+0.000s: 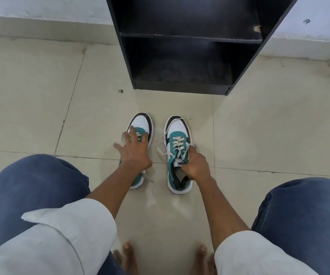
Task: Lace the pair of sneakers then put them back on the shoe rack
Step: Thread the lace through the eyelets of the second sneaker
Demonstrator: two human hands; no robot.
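**Teal sneakers sit on tiled floor before a black shoe rack**

Beige floor tiles (41, 86) fill the frame, running back to a pale wall (31, 6) with a low skirting strip. A black shoe rack (190, 36) stands against that wall at centre, its two visible shelves dark inside, a chip showing on the right end of the upper shelf edge. A person crouches in front of it, blue-trousered knees (31, 185) spread to either side, white sleeves (64, 235) rolled back from the forearms, bare toes just visible at the bottom edge.

Two teal, white and black sneakers stand side by side on the floor, toes towards the rack, near it but apart from it. The left sneaker (142, 124) lies under the left hand (134, 151), whose fingers are spread and straight over its laces, gripping nothing that can be seen. The right sneaker (178, 155) is held by the right hand (196, 165), fingers curled around the side of its collar next to the tongue. Its cream laces (177, 141) are threaded through the eyelets, and the loose ends trail out over the toe cap and onto the tile between the shoes.
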